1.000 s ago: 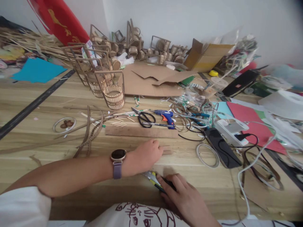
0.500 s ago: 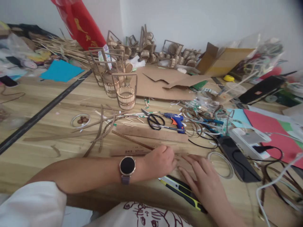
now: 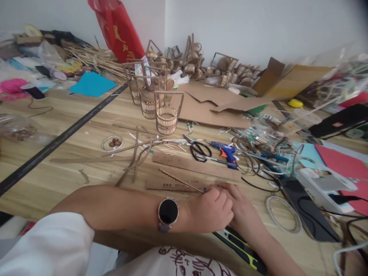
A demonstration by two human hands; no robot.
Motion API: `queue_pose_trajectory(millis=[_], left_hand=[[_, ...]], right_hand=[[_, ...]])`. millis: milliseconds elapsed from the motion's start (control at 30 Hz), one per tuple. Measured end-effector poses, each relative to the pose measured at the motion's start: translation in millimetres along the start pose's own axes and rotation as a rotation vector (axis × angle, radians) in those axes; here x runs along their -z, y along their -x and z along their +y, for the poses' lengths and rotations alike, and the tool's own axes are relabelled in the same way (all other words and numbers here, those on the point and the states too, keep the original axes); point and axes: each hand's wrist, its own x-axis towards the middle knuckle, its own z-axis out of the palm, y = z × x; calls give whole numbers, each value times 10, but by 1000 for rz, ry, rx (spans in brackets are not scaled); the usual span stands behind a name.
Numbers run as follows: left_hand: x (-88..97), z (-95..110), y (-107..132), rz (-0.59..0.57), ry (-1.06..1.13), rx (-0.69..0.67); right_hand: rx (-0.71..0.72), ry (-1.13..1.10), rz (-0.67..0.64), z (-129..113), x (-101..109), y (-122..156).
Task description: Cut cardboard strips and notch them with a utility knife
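Note:
My left hand [image 3: 214, 209], with a watch [image 3: 168, 211] on its wrist, is closed near the front of the table. A thin brown strip with a dark dotted pattern [image 3: 181, 182] runs into its fingers from the upper left. Against it lies my right hand [image 3: 243, 209], its fingers bent and their tips hidden behind the left hand; what they hold is hidden. Beneath the right forearm rests a yellow and black utility knife [image 3: 244, 251]. Just beyond the hands is a printed cardboard strip [image 3: 166, 184], with another cardboard strip [image 3: 195, 165] behind it.
Black scissors [image 3: 200, 151] and a blue glue gun [image 3: 225, 151] lie farther back. Small wooden buckets [image 3: 166, 120] stand behind them. A tape roll [image 3: 283, 214], a phone [image 3: 309, 209] and a power strip [image 3: 324, 188] are on the right, among cables.
The view has swung left, so the scene sits farther right. My right hand's outstretched fingers have bent and come against my left hand, which now overlaps them.

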Motion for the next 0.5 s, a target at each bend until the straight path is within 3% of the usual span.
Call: queue_pose_trajectory(millis=[300,400,500], left_hand=[[33,-58,42,78,-18,-60],[64,-136,38,92,-38,-32],[69,-236,19,43,-34,28]], right_hand=[[89,73,6,35,-49,-112],[109,80,31,50,79,-116],[70,65,119,-48,334,-122]])
